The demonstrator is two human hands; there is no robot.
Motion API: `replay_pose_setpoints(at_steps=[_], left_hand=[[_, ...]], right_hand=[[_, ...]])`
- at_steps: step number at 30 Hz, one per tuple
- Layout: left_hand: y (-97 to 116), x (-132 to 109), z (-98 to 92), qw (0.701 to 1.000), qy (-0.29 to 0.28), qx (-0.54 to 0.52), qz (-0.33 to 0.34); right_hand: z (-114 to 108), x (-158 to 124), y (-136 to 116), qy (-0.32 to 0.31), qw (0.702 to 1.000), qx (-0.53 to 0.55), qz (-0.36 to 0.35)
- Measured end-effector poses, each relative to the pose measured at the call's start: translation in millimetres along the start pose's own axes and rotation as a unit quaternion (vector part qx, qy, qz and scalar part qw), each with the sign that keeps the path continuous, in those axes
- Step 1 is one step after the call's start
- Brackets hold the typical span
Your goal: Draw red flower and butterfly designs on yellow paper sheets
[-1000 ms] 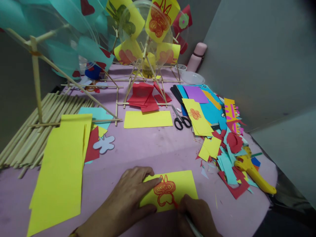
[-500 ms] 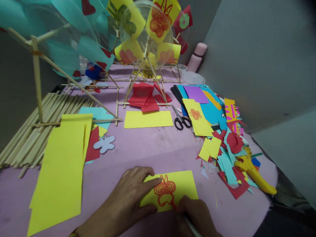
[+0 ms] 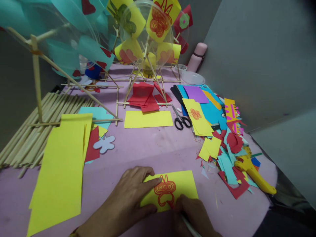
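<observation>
A yellow paper card lies on the table with a red butterfly drawing on it. My left hand rests flat on the card's left side, fingers and thumb spread. At its lower right, my right hand is closed around a marker with a pale barrel. The marker's red tip touches the card at the bottom of the drawing's lower wing loop. My fingers hide the middle of the marker.
Long yellow sheets and bamboo sticks lie at left. Ahead stand stick frames with paper wheels, a yellow strip and scissors. Paper scraps and a yellow glue gun are at right.
The marker tip has shifted slightly left along the lower edge of the loop, and my right hand has moved a little with it. My left hand stays in place.
</observation>
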State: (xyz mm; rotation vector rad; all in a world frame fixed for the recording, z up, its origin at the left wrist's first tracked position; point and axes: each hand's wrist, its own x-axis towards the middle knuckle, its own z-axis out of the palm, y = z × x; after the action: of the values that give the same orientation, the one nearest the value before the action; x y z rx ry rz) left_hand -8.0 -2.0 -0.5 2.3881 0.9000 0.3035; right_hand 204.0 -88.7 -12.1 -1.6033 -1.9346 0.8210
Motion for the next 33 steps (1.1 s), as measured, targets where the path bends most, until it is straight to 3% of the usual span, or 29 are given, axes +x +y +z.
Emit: replay_pose_setpoints(at_steps=[6,13,18,27,33], left_hand=[[2,0,-2.6,1.0,-0.011,0.002,-0.008],[3,0,-3.0,1.0,-0.013,-0.001,-0.01],[3,0,-3.1,1.0,-0.018,-0.007,-0.011],[4,0,-5.1,1.0,-0.015,-0.01,-0.011],[6,1,-7.5,1.0,-0.017,-0.007,-0.013]], right_hand=[[0,0,1,-0.003,0.999,-0.032,-0.013],[-2,0,-4,0.014,1.0,-0.004,0.022],[-5,3,-9,0.016,1.0,-0.006,0.0],[-2,4,-12,0.016,0.999,-0.018,0.045],[0,5,-12,0.017,0.999,-0.044,0.019]])
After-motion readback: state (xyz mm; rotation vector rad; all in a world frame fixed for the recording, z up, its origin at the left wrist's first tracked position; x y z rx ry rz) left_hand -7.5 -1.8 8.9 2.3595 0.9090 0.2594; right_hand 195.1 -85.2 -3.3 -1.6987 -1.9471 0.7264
